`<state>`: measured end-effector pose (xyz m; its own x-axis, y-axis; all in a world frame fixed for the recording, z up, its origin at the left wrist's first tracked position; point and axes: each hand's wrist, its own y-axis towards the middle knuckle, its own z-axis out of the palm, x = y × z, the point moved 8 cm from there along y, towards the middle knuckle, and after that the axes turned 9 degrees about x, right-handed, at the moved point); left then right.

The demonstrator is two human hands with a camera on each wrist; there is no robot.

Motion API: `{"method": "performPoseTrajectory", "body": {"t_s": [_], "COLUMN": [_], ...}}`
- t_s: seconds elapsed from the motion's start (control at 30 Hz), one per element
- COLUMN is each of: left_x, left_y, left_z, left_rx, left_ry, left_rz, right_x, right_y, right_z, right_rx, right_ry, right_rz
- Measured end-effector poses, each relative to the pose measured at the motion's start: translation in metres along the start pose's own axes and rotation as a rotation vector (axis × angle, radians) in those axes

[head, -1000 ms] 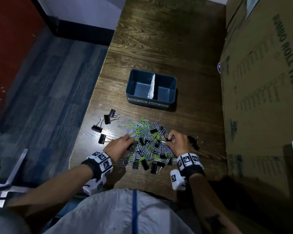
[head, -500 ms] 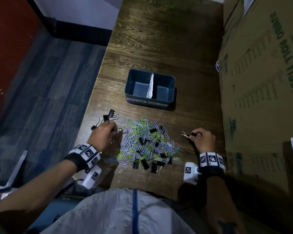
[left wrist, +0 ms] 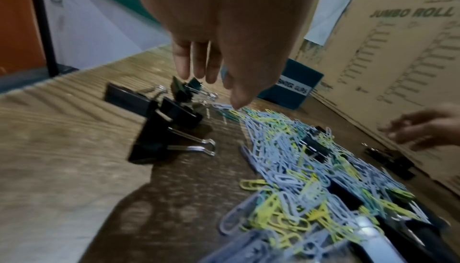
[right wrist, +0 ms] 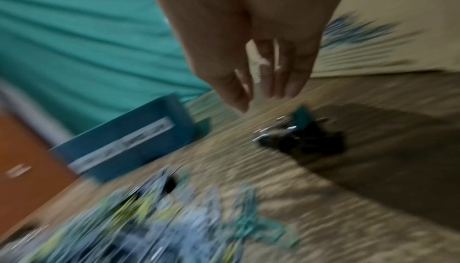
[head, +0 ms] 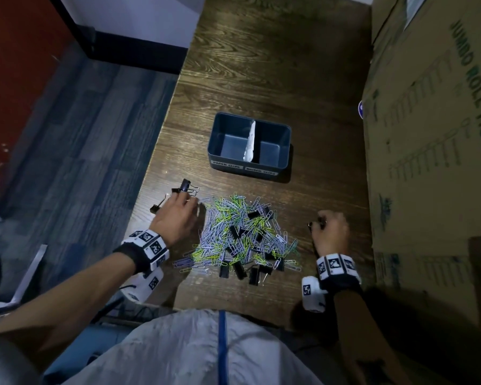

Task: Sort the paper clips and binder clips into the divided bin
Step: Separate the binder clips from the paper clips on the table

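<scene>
A dark blue divided bin [head: 245,170] with a white divider stands mid-table, both halves bare, labels on its front wall. A pile of blue and yellow-green paper clips [head: 233,232] mixed with black binder clips lies in front of it. My left hand [head: 182,200] hovers over a small group of black binder clips [head: 184,185] left of the pile. In the left wrist view its fingers [left wrist: 196,64] hang straight and hold nothing. My right hand [head: 321,222] is right of the pile, fingers [right wrist: 293,74] extended above a few binder clips [right wrist: 306,139] on the table.
A tall cardboard box [head: 433,134] walls off the table's right side, close to my right hand. The table's left edge [head: 150,190] runs just beyond the left binder clips, with floor below. More binder clips [head: 239,269] lie along the pile's near side.
Both hands left the pile and moved outward, left hand to the left clip group, right hand toward the box. The binder clip my right hand pinched now lies on the table.
</scene>
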<state>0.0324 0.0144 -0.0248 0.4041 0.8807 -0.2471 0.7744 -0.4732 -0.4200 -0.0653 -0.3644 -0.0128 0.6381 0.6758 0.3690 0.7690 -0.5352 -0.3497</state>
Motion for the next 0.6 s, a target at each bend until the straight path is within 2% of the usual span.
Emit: {"method": "performPoseTrajectory", "body": {"t_s": [0.1,0.23,0.33,0.4,0.47,0.53,0.6], "left_x": [-0.029,-0.064,-0.085,-0.093,-0.099,-0.105,-0.109], "left_y": [0.008,0.018,0.020,0.020,0.018,0.015,0.012], "left_z": [0.026,0.039,0.044,0.041,0.036,0.039,0.043], "left_rx": [0.181,0.231,0.252,0.195,0.126,0.136,0.158], "left_ry": [-0.164,-0.157,-0.168,-0.131,-0.035,0.051,0.029], "left_rz": [-0.019,-0.027,0.045,0.090,0.136,0.179,0.192], "right_x": [0.046,0.080,0.096,0.099,0.099,0.099,0.098], "right_y": [-0.009,-0.015,-0.019,-0.019,-0.019,-0.017,-0.015], "right_z": [0.038,0.077,0.097,0.102,0.101,0.095,0.093], "right_rx": [0.224,0.371,0.404,0.412,0.419,0.380,0.361], "right_ry": [0.004,-0.018,-0.127,-0.180,-0.183,-0.159,-0.145], "right_rz": [-0.211,-0.243,-0.325,-0.345,-0.329,-0.335,-0.348]}}
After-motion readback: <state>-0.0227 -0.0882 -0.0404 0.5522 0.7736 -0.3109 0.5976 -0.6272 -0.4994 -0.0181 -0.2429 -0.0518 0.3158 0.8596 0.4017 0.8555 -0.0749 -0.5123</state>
